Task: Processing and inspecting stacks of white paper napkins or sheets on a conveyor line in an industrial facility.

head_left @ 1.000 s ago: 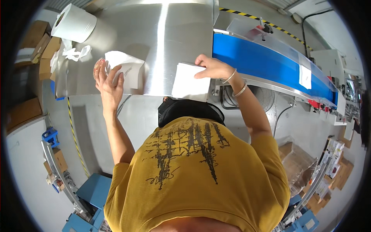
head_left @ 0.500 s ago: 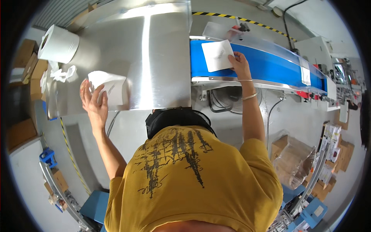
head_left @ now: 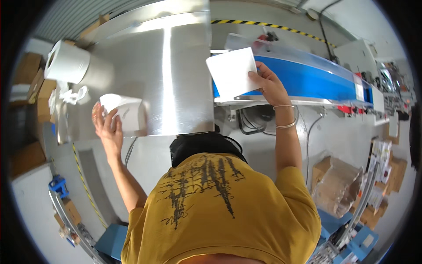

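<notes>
My right hand (head_left: 269,82) pinches a flat white square packet (head_left: 232,72) at its right edge, thumb on top. The packet is raised over the gap between the steel table (head_left: 189,88) and the blue conveyor belt (head_left: 303,81). Near the table's front edge lies a stack of similar white packets (head_left: 127,113), with faint grey print on its face. Around the stack's left end my left hand (head_left: 107,125) curves, its fingers somewhat apart and touching it. Part of the stack's left end is hidden by those fingers.
A big white paper roll (head_left: 68,62) stands at the table's far left, with crumpled white scraps (head_left: 72,94) in front. A clear guard (head_left: 290,55) lines the belt's far side. A floor fan (head_left: 259,115) sits below the belt. At the right is a plastic-wrapped carton (head_left: 336,187).
My right hand has lifted the packet off the belt and moved it left toward the table, turning it so its plain side shows. The left hand stays at the stack.
</notes>
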Demonstrator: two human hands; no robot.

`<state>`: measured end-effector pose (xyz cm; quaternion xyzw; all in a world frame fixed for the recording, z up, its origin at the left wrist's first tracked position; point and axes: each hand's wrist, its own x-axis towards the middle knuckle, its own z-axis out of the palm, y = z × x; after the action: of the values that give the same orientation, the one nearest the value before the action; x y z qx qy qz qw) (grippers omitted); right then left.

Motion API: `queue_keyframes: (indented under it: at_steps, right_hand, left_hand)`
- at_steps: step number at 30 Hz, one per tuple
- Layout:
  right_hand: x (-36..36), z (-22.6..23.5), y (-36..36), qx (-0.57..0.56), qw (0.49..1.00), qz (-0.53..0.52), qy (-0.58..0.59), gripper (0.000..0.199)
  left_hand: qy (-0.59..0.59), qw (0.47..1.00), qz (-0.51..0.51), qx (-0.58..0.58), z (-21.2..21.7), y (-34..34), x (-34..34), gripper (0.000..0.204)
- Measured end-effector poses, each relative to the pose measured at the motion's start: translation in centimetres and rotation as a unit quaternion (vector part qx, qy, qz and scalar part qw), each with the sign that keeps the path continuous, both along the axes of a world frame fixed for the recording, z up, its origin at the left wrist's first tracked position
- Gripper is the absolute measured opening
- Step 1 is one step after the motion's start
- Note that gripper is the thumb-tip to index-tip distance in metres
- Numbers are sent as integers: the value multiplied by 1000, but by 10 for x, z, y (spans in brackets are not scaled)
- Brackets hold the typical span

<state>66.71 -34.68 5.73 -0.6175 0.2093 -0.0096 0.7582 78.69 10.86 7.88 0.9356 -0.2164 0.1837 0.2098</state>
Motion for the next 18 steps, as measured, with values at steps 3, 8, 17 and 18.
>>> queue_keyframes:
  at_steps: [3,8,17,18]
  right_hand:
    - [29,20,40,9,994,109,-32,37]
    - [79,-36,72,-119,961,245,-42,49]
    - [54,-58,55,-92,994,25,47,62]
    - [51,-64,43,-99,992,14,73,63]
  left_hand:
    - [-25,999,3,37,0,-4,1,22]
    - [26,998,41,42,2,-4,-3,23]
    - [32,998,20,56,1,-2,-1,27]
    - [31,998,12,52,2,-2,-1,27]
